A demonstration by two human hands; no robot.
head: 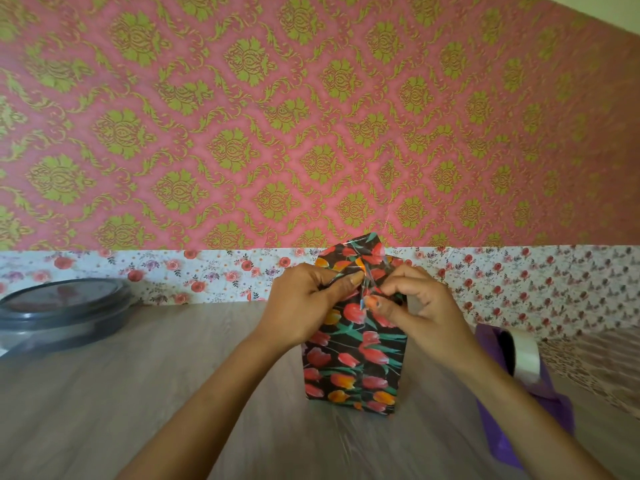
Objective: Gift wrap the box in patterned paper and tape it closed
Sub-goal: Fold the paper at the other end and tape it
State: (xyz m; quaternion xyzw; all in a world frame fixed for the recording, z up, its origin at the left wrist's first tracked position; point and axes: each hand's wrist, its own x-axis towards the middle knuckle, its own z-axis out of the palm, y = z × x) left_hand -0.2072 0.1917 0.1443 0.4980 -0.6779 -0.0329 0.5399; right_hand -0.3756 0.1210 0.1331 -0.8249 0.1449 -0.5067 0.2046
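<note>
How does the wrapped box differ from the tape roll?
The wrapped box stands upright, dark with red tulips; the tape roll is round and clear. The left hand and right hand grip the wrapped box's top; the tape roll lies untouched. Both are on the table.

I see the wrapped box (356, 362) at lower centre in black paper printed with red and orange tulips on green stems. The wall (311, 116) fills the upper frame in pink with an olive-green damask repeat. Below it a white band (207, 271) carries small red roses. The tabletop (173, 393) is grey-brown woodgrain. At left is a dark grey container (62, 313); at lower right, a purple bag (554, 403) and a whitish, translucent tape roll (526, 355).
</note>
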